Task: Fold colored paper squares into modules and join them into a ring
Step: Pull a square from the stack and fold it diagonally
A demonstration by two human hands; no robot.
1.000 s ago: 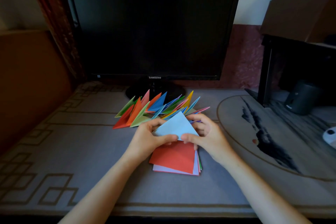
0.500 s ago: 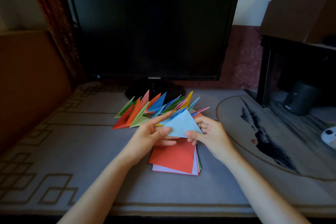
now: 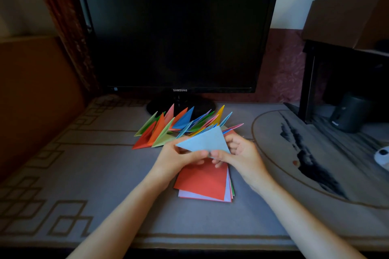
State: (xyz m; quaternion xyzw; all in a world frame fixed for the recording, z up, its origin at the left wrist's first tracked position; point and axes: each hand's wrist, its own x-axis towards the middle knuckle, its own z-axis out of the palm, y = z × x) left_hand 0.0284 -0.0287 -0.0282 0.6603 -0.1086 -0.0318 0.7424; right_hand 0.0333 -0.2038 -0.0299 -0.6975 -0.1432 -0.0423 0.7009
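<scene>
Light-blue paper triangle (image 3: 205, 142), already folded, is held in the air just above the stack of flat squares (image 3: 204, 181) (red on top). Left hand (image 3: 179, 160) pinches its lower edge btwn thumb & fingers; right hand (image 3: 242, 157) pinches the same edge just beside it, thumbs close together. Paper's prob. v. light, thin & floppy, and a hard squeeze would likely crease it for good, so take it at edges/corners w/ a light grip. Behind: fan of folded modules (image 3: 179, 126) on the table (image 3: 94, 174), near a dark monitor (image 3: 176, 33).
</scene>
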